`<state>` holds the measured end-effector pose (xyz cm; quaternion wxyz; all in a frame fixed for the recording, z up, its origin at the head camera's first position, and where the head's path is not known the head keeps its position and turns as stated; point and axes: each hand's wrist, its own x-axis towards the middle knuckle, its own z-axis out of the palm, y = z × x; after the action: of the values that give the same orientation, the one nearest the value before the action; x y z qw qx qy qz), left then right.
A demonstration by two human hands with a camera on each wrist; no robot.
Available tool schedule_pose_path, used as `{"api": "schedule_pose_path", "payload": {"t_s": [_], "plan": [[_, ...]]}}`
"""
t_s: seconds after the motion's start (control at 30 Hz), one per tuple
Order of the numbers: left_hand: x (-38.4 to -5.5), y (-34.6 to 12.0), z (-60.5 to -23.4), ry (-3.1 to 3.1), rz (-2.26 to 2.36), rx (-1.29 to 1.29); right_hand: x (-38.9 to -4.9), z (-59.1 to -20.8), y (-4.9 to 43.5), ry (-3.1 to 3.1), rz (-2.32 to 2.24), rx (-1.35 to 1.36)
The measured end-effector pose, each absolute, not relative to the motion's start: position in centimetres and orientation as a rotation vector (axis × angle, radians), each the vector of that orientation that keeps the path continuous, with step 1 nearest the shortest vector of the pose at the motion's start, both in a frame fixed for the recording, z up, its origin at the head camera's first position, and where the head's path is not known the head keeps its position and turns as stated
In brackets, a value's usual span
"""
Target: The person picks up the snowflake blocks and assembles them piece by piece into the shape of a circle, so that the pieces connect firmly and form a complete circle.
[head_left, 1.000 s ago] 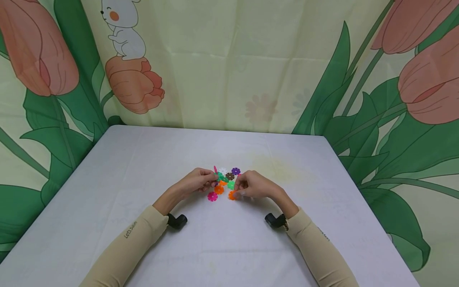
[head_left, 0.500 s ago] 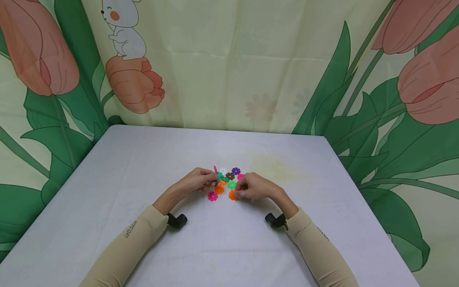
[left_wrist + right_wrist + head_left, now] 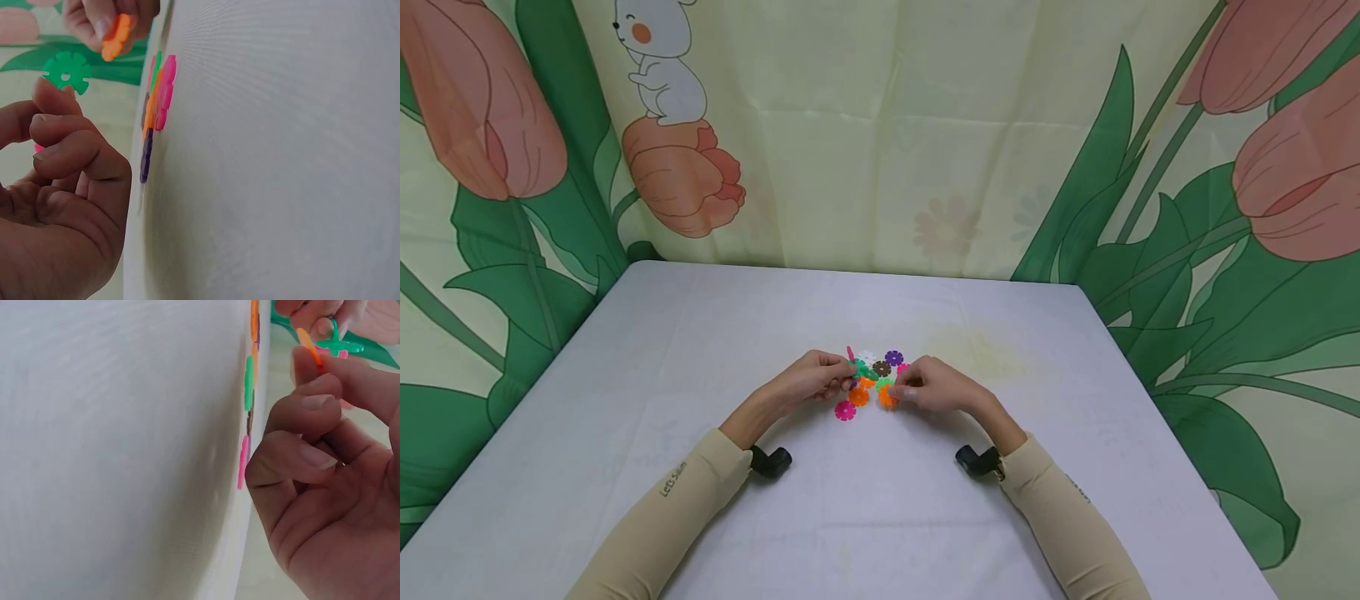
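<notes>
My left hand pinches a small joined piece of green snowflake discs, set at an angle to each other, with a pink disc at its far side. Between the thumb and fingertips of my right hand is an orange snowflake disc, tilted on edge and raised off the table. The two held pieces are a short gap apart in the head view. Under and between the hands lie loose discs, among them another orange disc and a bright green one, partly covered by the held orange disc.
A magenta disc lies nearest to me. Farther back are a brown disc, a purple disc and a white disc. The table wears a white cloth, and a tulip-printed curtain hangs behind it.
My right hand has picked up the orange disc from the near side of the discs and raised it slightly, tilting it. The left hand has stayed in place with the green piece.
</notes>
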<state>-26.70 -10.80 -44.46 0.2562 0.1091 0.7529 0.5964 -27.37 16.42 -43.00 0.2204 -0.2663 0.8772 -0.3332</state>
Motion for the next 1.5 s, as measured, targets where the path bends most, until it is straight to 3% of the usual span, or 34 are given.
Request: {"api": "schedule_pose_path", "payload": {"t_s": [0.33, 1.5], "plan": [[-26.69, -10.86, -44.35, 2.04, 1.62, 0.287, -27.58, -42.67, 16.6, 2.322, -1.175, -0.648], [-26.85, -11.01, -44.27, 2.032, 1.613, 0.273, -27.74, -42.86, 16.45, 2.267, -1.233, -0.601]]}}
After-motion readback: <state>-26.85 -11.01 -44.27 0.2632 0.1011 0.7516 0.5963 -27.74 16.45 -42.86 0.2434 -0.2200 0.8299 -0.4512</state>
